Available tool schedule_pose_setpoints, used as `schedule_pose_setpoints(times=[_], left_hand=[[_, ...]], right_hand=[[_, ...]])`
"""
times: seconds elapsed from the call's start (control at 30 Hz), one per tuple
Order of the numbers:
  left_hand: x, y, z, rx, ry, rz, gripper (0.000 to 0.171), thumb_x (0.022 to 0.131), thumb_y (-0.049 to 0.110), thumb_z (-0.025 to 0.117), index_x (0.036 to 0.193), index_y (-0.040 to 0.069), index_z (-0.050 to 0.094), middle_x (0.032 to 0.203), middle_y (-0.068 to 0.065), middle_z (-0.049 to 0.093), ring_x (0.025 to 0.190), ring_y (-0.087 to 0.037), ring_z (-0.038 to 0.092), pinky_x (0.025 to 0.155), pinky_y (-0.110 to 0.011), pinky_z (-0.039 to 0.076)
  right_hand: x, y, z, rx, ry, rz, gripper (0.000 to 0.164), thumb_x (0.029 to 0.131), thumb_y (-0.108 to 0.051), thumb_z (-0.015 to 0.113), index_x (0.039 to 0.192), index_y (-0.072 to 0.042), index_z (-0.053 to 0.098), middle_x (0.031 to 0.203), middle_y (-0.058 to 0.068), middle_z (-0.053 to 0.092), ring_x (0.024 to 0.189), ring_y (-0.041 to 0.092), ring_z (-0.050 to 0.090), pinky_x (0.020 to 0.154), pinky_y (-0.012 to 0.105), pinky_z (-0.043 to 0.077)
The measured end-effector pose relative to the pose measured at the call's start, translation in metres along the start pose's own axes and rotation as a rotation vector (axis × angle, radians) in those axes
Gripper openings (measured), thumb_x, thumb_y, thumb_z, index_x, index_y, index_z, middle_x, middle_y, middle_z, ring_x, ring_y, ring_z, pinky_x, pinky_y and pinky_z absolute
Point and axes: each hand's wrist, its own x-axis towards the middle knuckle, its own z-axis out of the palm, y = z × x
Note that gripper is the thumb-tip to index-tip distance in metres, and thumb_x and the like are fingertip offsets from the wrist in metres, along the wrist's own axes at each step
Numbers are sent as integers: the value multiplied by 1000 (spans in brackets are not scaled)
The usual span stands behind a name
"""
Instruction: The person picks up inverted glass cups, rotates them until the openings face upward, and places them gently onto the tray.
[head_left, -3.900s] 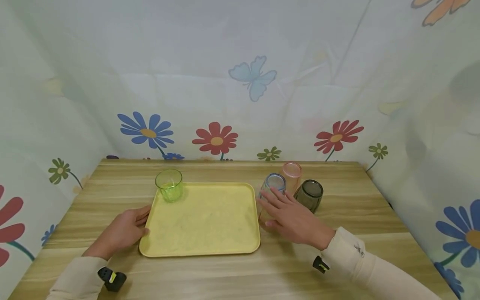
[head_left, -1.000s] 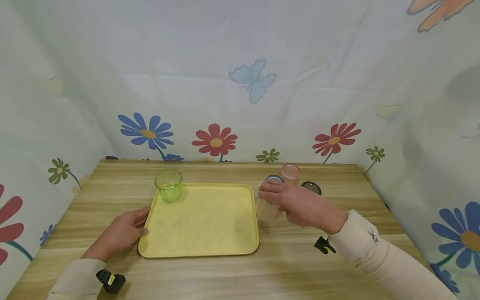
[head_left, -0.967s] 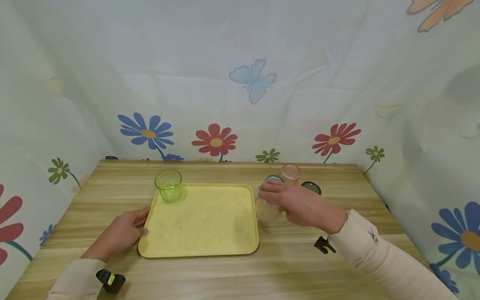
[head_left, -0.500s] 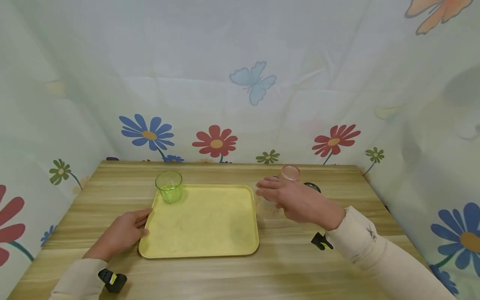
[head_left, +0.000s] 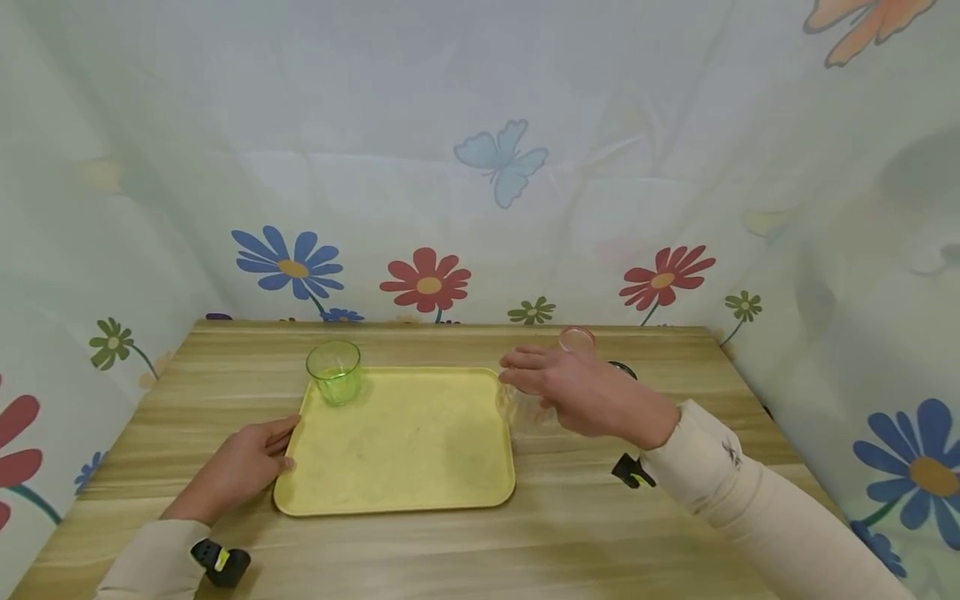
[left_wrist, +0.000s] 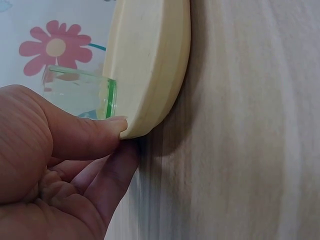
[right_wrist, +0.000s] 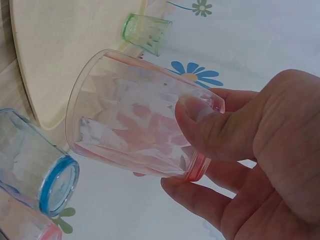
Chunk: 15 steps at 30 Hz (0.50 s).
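My left hand (head_left: 236, 467) pinches the left rim of a yellow tray (head_left: 405, 450), thumb on top and fingers underneath. My right hand (head_left: 588, 392) grips a clear glass with a reddish base (right_wrist: 145, 115) by its base, mouth facing down, beside the tray's right edge. It seems raised off the table. A green glass (head_left: 336, 375) stands mouth up at the tray's far left corner. Close to the held glass, a blue-based glass (right_wrist: 42, 165) stands upside down; my right hand hides it in the head view.
Behind my right hand, a pink glass (head_left: 577, 340) and a dark glass (head_left: 622, 369) stand upside down, mostly hidden. The wooden table (head_left: 375, 558) ends at a flowered cloth (head_left: 480, 208) at the back and sides.
Earlier my right hand was spread over the glasses; now it grips the reddish-based one and has carried it slightly left toward the tray. The left hand and tray stay put.
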Motion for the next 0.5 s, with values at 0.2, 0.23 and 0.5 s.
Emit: schedule_pose_setpoints(times=[0.2,0.23,0.5], left_hand=[[-1,1,0,-6,5,6,64,98,-1,63,152,-19,34,154,-39,39,139,-52,50,105,-53,54],[-1,1,0,-4,6,6,64,98,-1,63,152,-19,34,154,-39,39,139,-52,50,104,-53,54],[-1,0,0,6,7,5,64,98,-1,63,152,-19,34,154,-39,40,139,-52,51,105,-53,54]], right_hand=[[4,-3,-11,16,-26,20,60,89,13,66,144,-10,62,150,7,61,145,27,55,93,36,61],[4,-4,-13,16,-28,26,60,89,12,67,145,-11,62,151,7,61,145,27,54,94,38,61],[9,-8,-18,-10,-28,42,62,89,4,74,147,-18,61,153,2,60,147,23,53,62,28,52]])
